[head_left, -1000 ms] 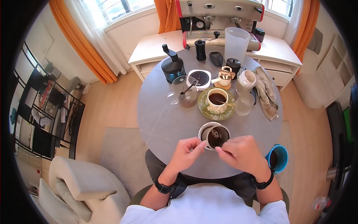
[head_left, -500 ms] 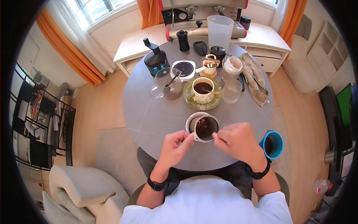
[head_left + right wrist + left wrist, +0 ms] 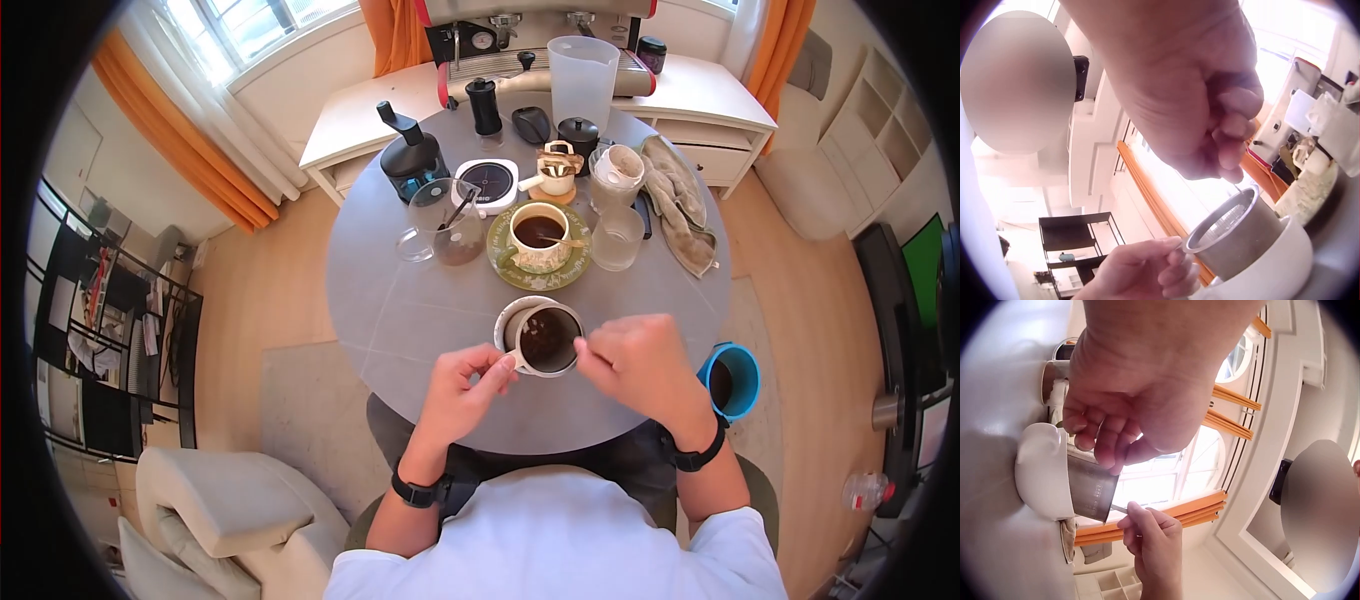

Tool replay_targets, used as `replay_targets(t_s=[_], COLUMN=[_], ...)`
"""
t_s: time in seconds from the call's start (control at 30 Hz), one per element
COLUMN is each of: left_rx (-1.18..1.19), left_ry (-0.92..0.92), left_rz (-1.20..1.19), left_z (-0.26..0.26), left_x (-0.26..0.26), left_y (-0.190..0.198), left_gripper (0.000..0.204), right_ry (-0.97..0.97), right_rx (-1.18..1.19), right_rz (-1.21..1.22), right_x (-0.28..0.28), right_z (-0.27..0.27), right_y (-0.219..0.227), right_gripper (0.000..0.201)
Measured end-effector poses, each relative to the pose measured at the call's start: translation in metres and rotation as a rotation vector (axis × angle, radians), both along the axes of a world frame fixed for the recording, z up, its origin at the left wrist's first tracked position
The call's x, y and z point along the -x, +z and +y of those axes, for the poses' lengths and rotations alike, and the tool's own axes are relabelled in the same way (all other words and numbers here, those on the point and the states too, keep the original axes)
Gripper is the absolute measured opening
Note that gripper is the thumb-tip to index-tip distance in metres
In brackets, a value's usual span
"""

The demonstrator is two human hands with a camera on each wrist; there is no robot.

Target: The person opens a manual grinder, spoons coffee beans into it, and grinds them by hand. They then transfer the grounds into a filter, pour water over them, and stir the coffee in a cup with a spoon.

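A metal strainer (image 3: 1091, 487) sits tilted in a white cup (image 3: 1038, 481) near the front of the round table; dark, wet coffee grounds (image 3: 548, 340) show inside it from above. With thumb and fingers, my left hand (image 3: 462, 392) pinches a small handle at the strainer's left rim. Opposite, my right hand (image 3: 640, 362) pinches a thin metal stem (image 3: 1119, 508) that reaches to the strainer's rim. Its far end is hidden. Just beyond stands a patterned cup (image 3: 540, 262) of dark liquid, with a spoon in it, on a green saucer (image 3: 574, 272).
Behind are a glass jug (image 3: 432, 225), a white scale (image 3: 487, 187), a hand grinder (image 3: 408, 165), a plastic cup (image 3: 617, 240) and a crumpled cloth (image 3: 677, 205). A blue bucket (image 3: 738, 380) is at the right, below the tabletop. An espresso machine (image 3: 540, 70) stands beyond the table.
My head view has shifted, so the table appears higher and further left. My right hand has moved slightly at the strainer's right rim. The strainer now shows less liquid and more grounds.
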State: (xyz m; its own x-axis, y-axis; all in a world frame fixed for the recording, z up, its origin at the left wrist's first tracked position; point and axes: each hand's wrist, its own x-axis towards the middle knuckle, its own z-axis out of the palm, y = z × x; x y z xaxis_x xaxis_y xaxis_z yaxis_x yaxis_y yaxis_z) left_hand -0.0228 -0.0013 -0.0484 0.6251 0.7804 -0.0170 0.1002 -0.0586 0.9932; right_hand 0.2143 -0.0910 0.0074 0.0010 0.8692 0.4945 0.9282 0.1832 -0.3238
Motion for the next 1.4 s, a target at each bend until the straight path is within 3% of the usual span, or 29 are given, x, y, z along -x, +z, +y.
replay_targets(t_s=[0.07, 0.17, 0.3, 0.37, 0.4, 0.47, 0.57, 0.6, 0.67, 0.7, 0.77, 0.87, 0.9, 0.97, 1.0, 1.07, 1.2, 1.27, 1.3, 1.37, 1.4], left_rx=[0.021, 0.035, 0.039, 0.072, 0.072, 0.113, 0.078, 0.073, 0.064, 0.063, 0.047, 0.001, 0.004, 0.028, 0.034, 0.047, 0.006, 0.024, 0.031, 0.032, 0.023], left_ry=[0.0, 0.001, 0.022, 0.01, 0.004, 0.027, 0.032, 0.051, 0.014, 0.02, -0.009, 0.008, 0.012, 0.006, -0.002, 0.007, 0.009, 0.009, -0.011, 0.012, 0.014], left_rz=[-0.031, -0.034, -0.023, -0.049, -0.048, -0.092, -0.03, -0.03, -0.046, -0.044, -0.06, -0.058, -0.061, -0.098, -0.097, -0.098, -0.072, -0.063, -0.06, -0.04, -0.047], left_z=[-0.001, 0.0, -0.003, -0.002, -0.001, 0.0, -0.002, -0.002, -0.001, 0.0, 0.001, -0.001, -0.001, -0.002, -0.002, -0.002, -0.002, -0.002, -0.001, 0.0, 0.0], left_x=[-0.001, -0.002, 0.0, 0.0, -0.001, 0.0, 0.001, 0.0, -0.002, -0.002, -0.003, -0.004, -0.004, -0.006, -0.007, -0.004, -0.001, -0.001, -0.001, 0.0, -0.001], left_y=[0.002, -0.002, 0.0, -0.003, -0.005, -0.008, -0.01, -0.01, -0.01, -0.009, -0.006, -0.009, -0.009, -0.01, -0.009, -0.008, -0.01, -0.007, -0.007, -0.007, -0.006], left_gripper=[0.026, 0.026, 0.027, 0.026, 0.026, 0.025, 0.025, 0.025, 0.025, 0.025, 0.025, 0.025, 0.025, 0.025, 0.025, 0.026, 0.026, 0.026, 0.026, 0.025, 0.025], right_ry=[0.277, 0.108, 0.04, 0.326, 0.32, 0.098, 0.054, 0.072, 0.319, 0.325, 0.115, 0.022, 0.027, 0.35, 0.341, 0.098, 0.053, 0.359, 0.339, 0.045, -0.011], right_rx=[0.123, -0.079, 0.037, 0.137, 0.136, -0.041, 0.084, 0.079, 0.205, 0.204, -0.026, 0.074, 0.077, 0.182, 0.187, -0.032, 0.074, 0.2, 0.205, 0.004, 0.025], right_rz=[0.116, 0.064, -0.018, 0.059, 0.059, -0.002, -0.065, -0.066, 0.046, 0.048, 0.065, -0.018, -0.021, 0.061, 0.063, 0.044, -0.037, 0.118, 0.124, 0.007, -0.033], right_x=[0.006, 0.01, 0.0, 0.01, 0.01, 0.009, -0.002, 0.002, 0.009, 0.011, 0.013, -0.001, 0.002, 0.014, 0.014, 0.012, 0.001, 0.011, 0.012, 0.005, 0.0], right_z=[-0.007, 0.005, -0.002, -0.005, -0.002, 0.008, 0.0, -0.001, -0.003, 0.003, 0.015, 0.007, 0.007, 0.003, 0.007, 0.018, 0.008, 0.005, 0.008, 0.014, 0.012], right_y=[0.004, -0.002, 0.002, 0.004, 0.003, 0.0, 0.009, 0.012, 0.014, 0.011, 0.004, 0.012, 0.016, 0.021, 0.018, 0.01, 0.012, 0.018, 0.015, 0.007, 0.007], right_gripper=[0.033, 0.034, 0.032, 0.031, 0.031, 0.032, 0.03, 0.03, 0.03, 0.03, 0.031, 0.031, 0.031, 0.03, 0.03, 0.031, 0.032, 0.032, 0.032, 0.031, 0.032])
